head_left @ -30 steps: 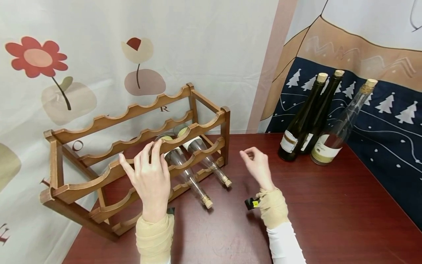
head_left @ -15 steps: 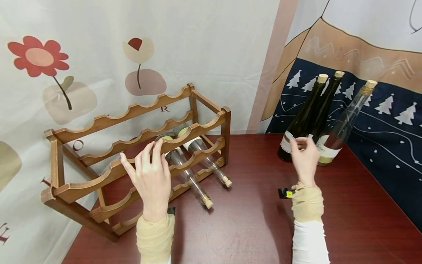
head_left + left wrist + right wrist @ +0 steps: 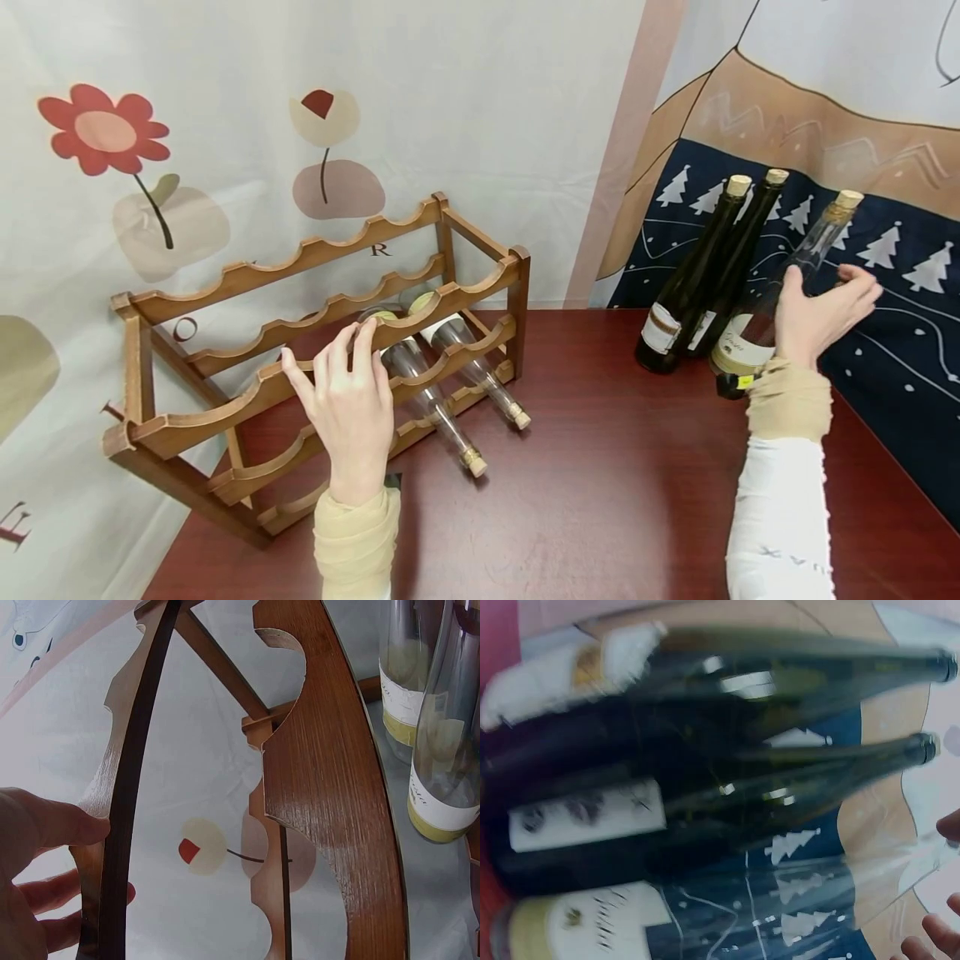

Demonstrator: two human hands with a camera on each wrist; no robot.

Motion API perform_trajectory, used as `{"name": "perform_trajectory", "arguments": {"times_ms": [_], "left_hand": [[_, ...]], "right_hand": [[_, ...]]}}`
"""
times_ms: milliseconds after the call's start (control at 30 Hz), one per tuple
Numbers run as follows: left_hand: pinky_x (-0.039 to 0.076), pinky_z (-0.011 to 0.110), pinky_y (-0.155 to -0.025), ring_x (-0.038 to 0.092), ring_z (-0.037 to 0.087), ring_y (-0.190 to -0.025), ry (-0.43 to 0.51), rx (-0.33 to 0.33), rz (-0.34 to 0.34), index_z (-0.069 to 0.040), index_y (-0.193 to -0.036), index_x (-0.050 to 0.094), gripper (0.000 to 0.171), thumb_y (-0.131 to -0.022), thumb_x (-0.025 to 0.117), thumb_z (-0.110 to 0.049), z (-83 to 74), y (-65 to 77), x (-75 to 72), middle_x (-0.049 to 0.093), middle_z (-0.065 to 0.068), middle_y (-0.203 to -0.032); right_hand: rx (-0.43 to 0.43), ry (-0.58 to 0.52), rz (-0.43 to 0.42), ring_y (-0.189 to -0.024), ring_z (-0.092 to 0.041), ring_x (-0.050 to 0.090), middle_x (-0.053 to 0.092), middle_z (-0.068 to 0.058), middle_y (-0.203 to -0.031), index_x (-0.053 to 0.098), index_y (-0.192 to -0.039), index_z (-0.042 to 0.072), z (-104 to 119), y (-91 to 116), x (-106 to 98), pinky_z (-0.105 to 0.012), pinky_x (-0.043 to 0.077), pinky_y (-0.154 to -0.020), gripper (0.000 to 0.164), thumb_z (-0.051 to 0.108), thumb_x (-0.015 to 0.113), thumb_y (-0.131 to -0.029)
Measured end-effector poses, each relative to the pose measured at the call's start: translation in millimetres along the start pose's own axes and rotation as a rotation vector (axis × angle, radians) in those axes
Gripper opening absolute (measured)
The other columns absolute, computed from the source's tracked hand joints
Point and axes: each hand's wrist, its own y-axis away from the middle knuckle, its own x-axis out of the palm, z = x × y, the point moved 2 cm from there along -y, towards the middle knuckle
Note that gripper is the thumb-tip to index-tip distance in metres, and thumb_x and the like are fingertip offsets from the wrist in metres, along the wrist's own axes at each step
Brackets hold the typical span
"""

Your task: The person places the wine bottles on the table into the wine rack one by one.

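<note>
My left hand (image 3: 351, 417) grips the top front rail of a wooden wine rack (image 3: 187, 429). In the left wrist view its thumb (image 3: 71, 821) lies on one side of the rail, with fingertips showing past the other. At the right, my right hand (image 3: 821, 321) is beside a clear, corked wine bottle (image 3: 738, 346) with a cream label, thumb and fingers spread apart around its neck side. The right wrist view catches only fingertips (image 3: 941, 930) near that bottle's neck end. Two dark green corked bottles, one nearer (image 3: 662, 329) and one behind (image 3: 759, 218), stand close to its left.
Two clear corked bottles, one on the left (image 3: 442, 421) and one on the right (image 3: 491, 387), lie in the rack's lower row, necks jutting forward over the reddish-brown table (image 3: 585, 500). Printed curtains (image 3: 487, 125) hang behind the rack and bottles.
My right hand has moved right, from mid-table past the dark bottles to the clear bottle, and its fingers have spread. The left hand stays on the rack.
</note>
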Motion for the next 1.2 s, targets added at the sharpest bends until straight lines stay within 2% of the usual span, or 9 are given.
{"name": "perform_trajectory", "arguments": {"times_ms": [167, 233, 333, 467, 567, 667, 800, 1033, 1200], "left_hand": [[0.015, 0.060, -0.115, 0.060, 0.038, -0.097, -0.003, -0.001, 0.003, -0.012, -0.119, 0.063, 0.036, -0.085, 0.064, -0.001, 0.3, 0.6, -0.2, 0.065, 0.014, -0.114], [0.014, 0.060, -0.115, 0.060, 0.038, -0.097, -0.005, -0.001, 0.006, -0.012, -0.120, 0.063, 0.036, -0.086, 0.064, -0.001, 0.3, 0.7, -0.1, 0.065, 0.013, -0.115], [0.015, 0.060, -0.115, 0.060, 0.037, -0.097, -0.008, 0.001, 0.010, -0.013, -0.120, 0.063, 0.036, -0.086, 0.064, -0.002, 0.0, 1.0, -0.1, 0.065, 0.013, -0.115], [0.015, 0.060, -0.115, 0.060, 0.037, -0.097, -0.011, 0.002, 0.012, -0.013, -0.119, 0.063, 0.036, -0.085, 0.064, -0.002, -0.2, 1.3, -0.2, 0.065, 0.013, -0.115], [0.015, 0.060, -0.115, 0.060, 0.037, -0.098, -0.012, 0.003, 0.015, -0.013, -0.120, 0.063, 0.035, -0.086, 0.064, -0.003, -0.4, 1.2, -0.3, 0.065, 0.013, -0.116], [0.015, 0.061, -0.115, 0.060, 0.037, -0.099, -0.012, 0.005, 0.014, -0.013, -0.120, 0.063, 0.035, -0.086, 0.064, -0.003, -0.7, 0.9, -0.6, 0.066, 0.013, -0.116], [0.016, 0.062, -0.114, 0.060, 0.036, -0.099, -0.008, 0.006, 0.010, -0.013, -0.119, 0.063, 0.035, -0.086, 0.063, -0.003, -1.0, 0.5, -1.2, 0.066, 0.013, -0.116], [0.015, 0.061, -0.114, 0.060, 0.036, -0.099, -0.012, 0.007, 0.007, -0.013, -0.119, 0.063, 0.034, -0.087, 0.063, -0.003, -0.6, 0.3, -1.0, 0.066, 0.012, -0.115], [0.015, 0.060, -0.115, 0.060, 0.036, -0.099, -0.008, 0.006, 0.006, -0.013, -0.119, 0.063, 0.035, -0.086, 0.063, -0.003, -0.6, -0.1, -1.3, 0.066, 0.013, -0.116]], "right_hand": [[0.056, 0.011, 0.098, -0.111, 0.004, 0.029, 0.032, 0.023, -0.110, 0.041, -0.122, 0.028, 2, -27, 5, -0.018, 0.026, -0.106, 0.048, 0.039, 0.064, -0.082], [0.055, -0.008, 0.138, -0.109, 0.005, 0.033, 0.034, 0.023, -0.108, 0.041, -0.124, 0.028, 1, -35, 8, -0.017, 0.028, -0.104, 0.051, 0.039, 0.065, -0.081], [0.040, -0.055, 0.196, -0.097, 0.007, 0.040, 0.039, 0.023, -0.099, 0.043, -0.123, 0.026, -1, -43, 13, -0.015, 0.033, -0.094, 0.051, 0.038, 0.068, -0.079], [0.012, -0.077, 0.281, -0.078, 0.012, 0.044, 0.043, 0.024, -0.086, 0.044, -0.108, 0.033, -6, -49, 19, -0.011, 0.035, -0.080, 0.039, 0.038, 0.070, -0.079], [-0.009, -0.054, 0.319, -0.079, 0.016, 0.042, 0.046, 0.030, -0.077, 0.040, -0.095, 0.038, -9, -52, 23, -0.010, 0.033, -0.083, 0.033, 0.040, 0.069, -0.080], [-0.025, -0.046, 0.314, -0.077, 0.015, 0.039, 0.045, 0.032, -0.071, 0.040, -0.086, 0.039, -12, -55, 26, -0.010, 0.031, -0.082, 0.030, 0.041, 0.069, -0.080], [-0.055, -0.080, 0.263, -0.070, 0.012, 0.039, 0.044, 0.027, -0.071, 0.042, -0.080, 0.038, -15, -57, 31, -0.010, 0.031, -0.073, 0.026, 0.036, 0.068, -0.081], [-0.144, -0.156, 0.152, -0.061, 0.011, 0.038, 0.042, 0.026, -0.063, 0.041, -0.076, 0.037, -21, -52, 35, -0.010, 0.029, -0.068, 0.027, 0.026, 0.065, -0.083], [-0.182, -0.194, 0.110, -0.058, 0.010, 0.038, 0.042, 0.025, -0.060, 0.042, -0.074, 0.035, -21, -47, 34, -0.010, 0.029, -0.065, 0.026, 0.019, 0.061, -0.082]]}}
